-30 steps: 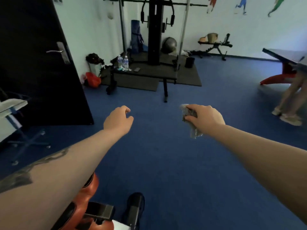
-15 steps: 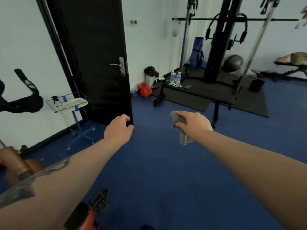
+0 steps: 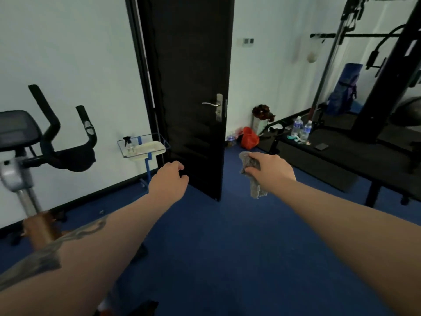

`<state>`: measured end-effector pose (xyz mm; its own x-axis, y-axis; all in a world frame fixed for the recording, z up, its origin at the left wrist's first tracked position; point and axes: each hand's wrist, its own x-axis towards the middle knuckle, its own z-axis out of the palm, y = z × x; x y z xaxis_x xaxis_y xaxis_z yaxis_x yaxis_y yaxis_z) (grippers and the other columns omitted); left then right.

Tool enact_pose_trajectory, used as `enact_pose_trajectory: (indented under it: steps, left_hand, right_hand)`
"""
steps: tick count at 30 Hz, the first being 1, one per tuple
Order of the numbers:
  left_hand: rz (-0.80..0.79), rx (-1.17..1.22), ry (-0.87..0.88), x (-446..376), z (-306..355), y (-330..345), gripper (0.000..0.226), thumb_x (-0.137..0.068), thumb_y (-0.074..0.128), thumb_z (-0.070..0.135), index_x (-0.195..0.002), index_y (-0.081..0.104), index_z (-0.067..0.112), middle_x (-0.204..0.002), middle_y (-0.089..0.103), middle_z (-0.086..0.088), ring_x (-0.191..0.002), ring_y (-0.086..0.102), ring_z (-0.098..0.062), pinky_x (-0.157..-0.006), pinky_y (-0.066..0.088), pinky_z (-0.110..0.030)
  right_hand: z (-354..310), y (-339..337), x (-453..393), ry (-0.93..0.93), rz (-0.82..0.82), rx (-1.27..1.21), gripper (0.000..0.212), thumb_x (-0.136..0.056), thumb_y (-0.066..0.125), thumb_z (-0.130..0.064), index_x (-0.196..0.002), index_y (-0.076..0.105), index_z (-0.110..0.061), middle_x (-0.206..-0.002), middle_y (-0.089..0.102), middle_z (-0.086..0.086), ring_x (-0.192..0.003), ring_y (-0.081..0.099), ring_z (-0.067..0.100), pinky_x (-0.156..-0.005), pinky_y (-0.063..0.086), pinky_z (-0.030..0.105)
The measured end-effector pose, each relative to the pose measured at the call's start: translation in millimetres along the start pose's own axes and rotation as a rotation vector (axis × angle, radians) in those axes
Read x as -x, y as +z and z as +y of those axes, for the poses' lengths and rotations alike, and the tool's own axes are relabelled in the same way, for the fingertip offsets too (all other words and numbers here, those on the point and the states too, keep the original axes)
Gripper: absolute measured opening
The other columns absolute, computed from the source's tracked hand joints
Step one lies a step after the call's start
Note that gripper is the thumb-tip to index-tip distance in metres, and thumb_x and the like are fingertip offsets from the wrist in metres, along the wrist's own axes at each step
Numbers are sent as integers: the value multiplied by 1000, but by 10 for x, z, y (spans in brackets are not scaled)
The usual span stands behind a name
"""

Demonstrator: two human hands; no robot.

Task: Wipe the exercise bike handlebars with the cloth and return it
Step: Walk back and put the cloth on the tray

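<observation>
Out front over the blue floor, right hand (image 3: 271, 171) is gripping the grey cloth (image 3: 254, 176), bunched, tail dangling below the fist. Looks soft, light, limp; likely best held wadded. Left hand (image 3: 168, 182) is hanging loosely curled, empty. Handlebars (image 3: 66, 142) far left.

Head-worn camera looks forward and down over outstretched arms.

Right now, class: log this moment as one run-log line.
right hand: grips grey cloth | left hand: loosely curled, holds nothing | bike handlebars: untouched, at left | phase: approaching
</observation>
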<state>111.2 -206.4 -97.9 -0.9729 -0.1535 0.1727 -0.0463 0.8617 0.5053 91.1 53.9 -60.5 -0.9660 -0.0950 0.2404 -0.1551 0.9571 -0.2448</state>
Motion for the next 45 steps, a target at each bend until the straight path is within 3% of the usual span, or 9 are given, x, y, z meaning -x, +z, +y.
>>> enact_pose_trajectory:
  steps: [9, 14, 22, 36, 41, 45]
  left_hand:
    - [165, -66, -175, -1184, 73, 189, 37, -92, 49, 25, -128, 52, 19, -136, 48, -4, -112, 53, -25, -90, 46, -40]
    - [250, -69, -281, -1688, 83, 223, 37, -92, 48, 27, -128, 50, 20, -132, 49, -1, -104, 56, -23, -81, 46, -36]
    - [253, -124, -416, -2246, -288, 280, 37, -94, 47, 28, -130, 49, 20, -134, 49, -2, -107, 55, -24, -84, 48, -38]
    - [270, -136, -463, -4027, -1823, 34, 37, -93, 48, 26, -129, 50, 20, -129, 51, -2, -103, 56, -23, -78, 43, -32]
    - [242, -157, -494, -4643, -2284, -58, 37, -93, 47, 28, -129, 50, 21, -131, 51, -2, -107, 55, -24, -83, 43, -35]
    - [211, -141, -464, -5113, -2517, 110, 38, -92, 48, 26, -129, 50, 21, -129, 52, 0, -106, 56, -21, -82, 42, -32]
  right_hand:
    - [74, 416, -1720, -280, -4, -82, 46, -88, 55, -44, -132, 47, -36, -108, 67, 5, -93, 63, 28, -66, 52, 36]
    - [100, 569, -2538, -347, -50, -143, 46, -87, 56, -43, -132, 48, -34, -113, 66, 7, -99, 62, 30, -76, 53, 40]
    - [-190, 1098, -3226, -470, -142, -196, 44, -88, 56, -44, -130, 49, -35, -110, 65, 4, -96, 61, 26, -64, 40, 30]
    - [-1741, 2166, -5041, -532, -194, -219, 44, -89, 55, -43, -132, 49, -35, -111, 65, 5, -95, 61, 23, -61, 36, 27]
    - [-2112, 2561, -5511, -538, -230, -253, 41, -87, 56, -42, -127, 52, -34, -107, 66, 6, -93, 61, 24, -67, 47, 31]
    - [-2257, 2895, -5973, -518, -288, -236, 41, -88, 55, -42, -128, 51, -34, -109, 66, 7, -95, 61, 24, -69, 47, 31]
